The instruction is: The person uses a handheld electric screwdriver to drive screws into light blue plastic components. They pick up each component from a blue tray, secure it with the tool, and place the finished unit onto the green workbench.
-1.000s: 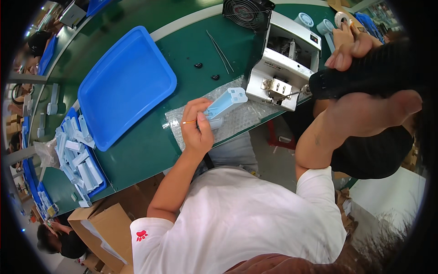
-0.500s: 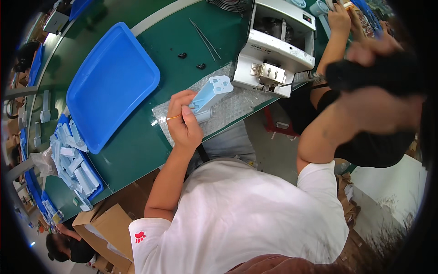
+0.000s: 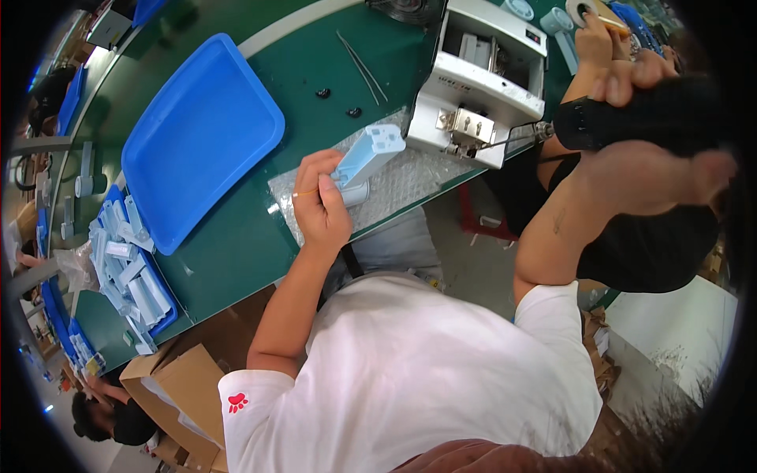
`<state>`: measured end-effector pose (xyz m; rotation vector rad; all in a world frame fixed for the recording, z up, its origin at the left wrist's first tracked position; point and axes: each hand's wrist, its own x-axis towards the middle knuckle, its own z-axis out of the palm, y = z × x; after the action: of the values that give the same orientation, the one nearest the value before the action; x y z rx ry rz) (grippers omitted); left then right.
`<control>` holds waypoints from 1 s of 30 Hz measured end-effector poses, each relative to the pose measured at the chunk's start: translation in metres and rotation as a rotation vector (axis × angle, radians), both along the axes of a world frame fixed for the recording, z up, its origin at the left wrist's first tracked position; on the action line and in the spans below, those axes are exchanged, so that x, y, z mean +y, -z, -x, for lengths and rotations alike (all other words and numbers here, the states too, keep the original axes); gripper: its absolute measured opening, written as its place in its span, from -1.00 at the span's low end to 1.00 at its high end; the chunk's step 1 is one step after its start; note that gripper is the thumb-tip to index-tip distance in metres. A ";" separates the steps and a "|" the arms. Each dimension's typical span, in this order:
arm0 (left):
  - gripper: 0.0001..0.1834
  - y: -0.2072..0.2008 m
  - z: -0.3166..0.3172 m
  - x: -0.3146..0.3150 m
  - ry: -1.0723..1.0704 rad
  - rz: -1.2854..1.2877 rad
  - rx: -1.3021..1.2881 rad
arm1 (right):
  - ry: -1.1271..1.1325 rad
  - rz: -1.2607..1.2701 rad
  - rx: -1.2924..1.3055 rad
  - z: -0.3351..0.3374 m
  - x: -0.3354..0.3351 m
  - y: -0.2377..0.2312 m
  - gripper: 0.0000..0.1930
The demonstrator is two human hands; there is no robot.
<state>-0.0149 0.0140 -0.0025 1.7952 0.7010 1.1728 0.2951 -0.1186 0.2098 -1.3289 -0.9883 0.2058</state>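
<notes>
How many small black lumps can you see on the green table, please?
2: one lump left of the tweezers, another lump nearer the light-blue part in the left hand. Others may be hidden.

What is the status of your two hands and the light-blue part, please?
Left hand gripping light-blue part over bubble wrap. Right hand around black power driver. Possible obstruction: white machine, behind driver bit in this view.

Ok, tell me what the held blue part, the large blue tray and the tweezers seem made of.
Held part: likely plastic, satin, given its thin, evenly coloured walls. Large tray: probably plastic, smooth, with rounded corners and soft sheen. Tweezers: apparently metal, from slim, greyish arms.
</notes>
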 end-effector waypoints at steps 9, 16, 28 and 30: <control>-0.70 -0.002 0.000 -0.001 0.005 0.019 -0.008 | 0.100 -0.343 0.205 0.039 0.024 0.012 -0.07; -0.71 0.001 0.006 -0.001 0.014 0.001 0.007 | -0.187 -0.301 0.273 -0.009 -0.008 0.014 -0.12; -0.67 0.002 0.005 -0.001 0.045 0.066 0.007 | -0.073 -0.354 0.222 0.038 0.006 -0.003 -0.14; -0.67 0.000 0.004 0.000 0.044 0.046 0.011 | -0.122 -0.380 0.349 0.046 0.013 -0.005 -0.14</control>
<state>-0.0186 0.0135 -0.0021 1.7719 0.6865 1.1101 0.2486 -0.1055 0.2153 -0.8508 -0.7646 0.3146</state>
